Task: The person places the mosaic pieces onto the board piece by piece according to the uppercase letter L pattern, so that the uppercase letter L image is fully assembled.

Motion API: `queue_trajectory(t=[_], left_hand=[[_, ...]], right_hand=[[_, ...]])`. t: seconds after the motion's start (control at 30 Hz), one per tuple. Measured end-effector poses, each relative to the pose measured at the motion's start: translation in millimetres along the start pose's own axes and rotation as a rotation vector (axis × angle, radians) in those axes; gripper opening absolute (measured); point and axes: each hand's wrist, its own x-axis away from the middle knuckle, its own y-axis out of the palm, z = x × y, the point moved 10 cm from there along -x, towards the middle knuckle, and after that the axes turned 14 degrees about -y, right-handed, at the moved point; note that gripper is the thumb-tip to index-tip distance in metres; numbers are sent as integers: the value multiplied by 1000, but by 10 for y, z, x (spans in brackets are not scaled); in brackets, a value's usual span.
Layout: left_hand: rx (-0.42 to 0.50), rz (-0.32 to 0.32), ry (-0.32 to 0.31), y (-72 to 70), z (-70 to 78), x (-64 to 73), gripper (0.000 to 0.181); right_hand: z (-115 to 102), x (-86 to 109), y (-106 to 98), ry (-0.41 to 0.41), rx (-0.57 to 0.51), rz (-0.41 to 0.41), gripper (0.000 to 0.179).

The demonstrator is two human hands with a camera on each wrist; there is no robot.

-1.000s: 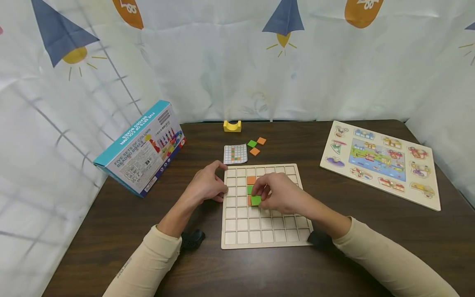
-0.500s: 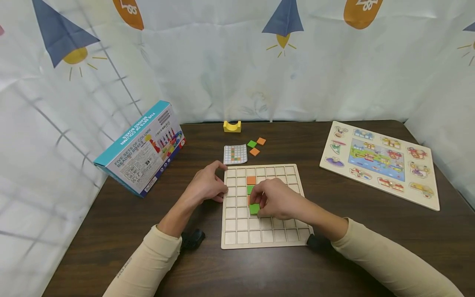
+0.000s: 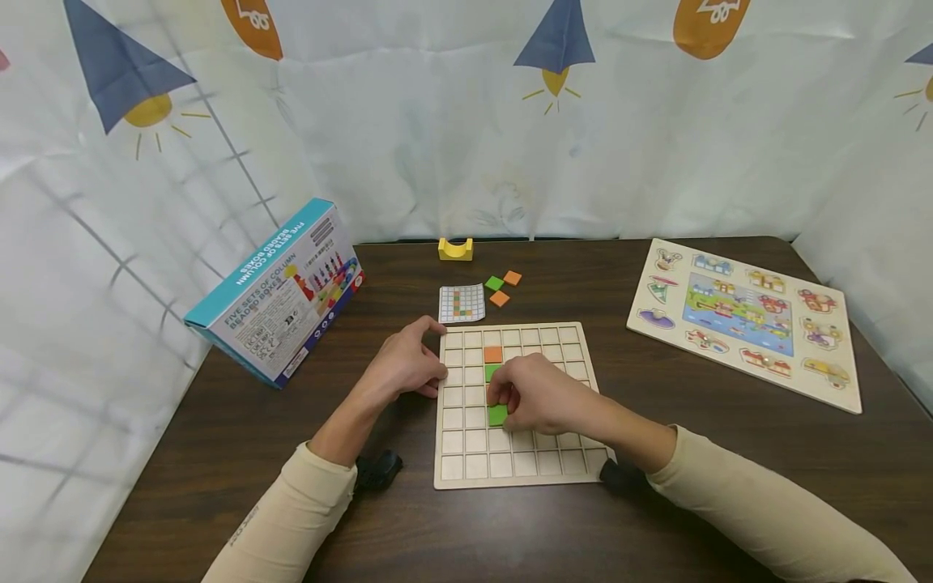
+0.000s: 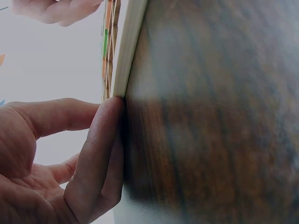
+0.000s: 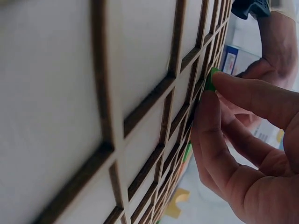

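My right hand pinches a green square tile between thumb and fingertips, low over the wooden grid board. In the right wrist view that green tile shows at the fingertips, close to the board's ridges; whether it lies flat in a cell I cannot tell. Above it in the same column are an orange tile and another green tile, with one more orange tile mostly hidden by the fingers. My left hand rests its fingertips against the board's left edge, as the left wrist view also shows.
Behind the board lie a small pattern card, a loose green tile and two orange tiles. A yellow block stands farther back. A box stands left; a picture puzzle board lies right.
My right hand has moved a little toward me and left, bringing the green tile one cell down the column, below the lower orange tile. My left hand has stayed at the board's edge.
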Motion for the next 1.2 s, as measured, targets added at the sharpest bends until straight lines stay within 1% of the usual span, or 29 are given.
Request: queue_trajectory(t=[0.37,0.7,0.9,1.1,1.2], left_hand=[[-2,-1,-24,-1,-12,9,65],[0,-4,-17,0,-6,1,64],[-1,-1,-11,0,0,9,65],[-6,6,-17,-1,-5,16,66],[-9,6,-15,1,-3,15,66]], right_hand=[[-13,-24,23,5,10,-6,24],[-3,-30,26,6,7,-7,24],[3,-21,-5,-4,5,-2,23],[-22,-12,-68,-34,25,6,20],[-12,-10,-98,-28,31,10,19]])
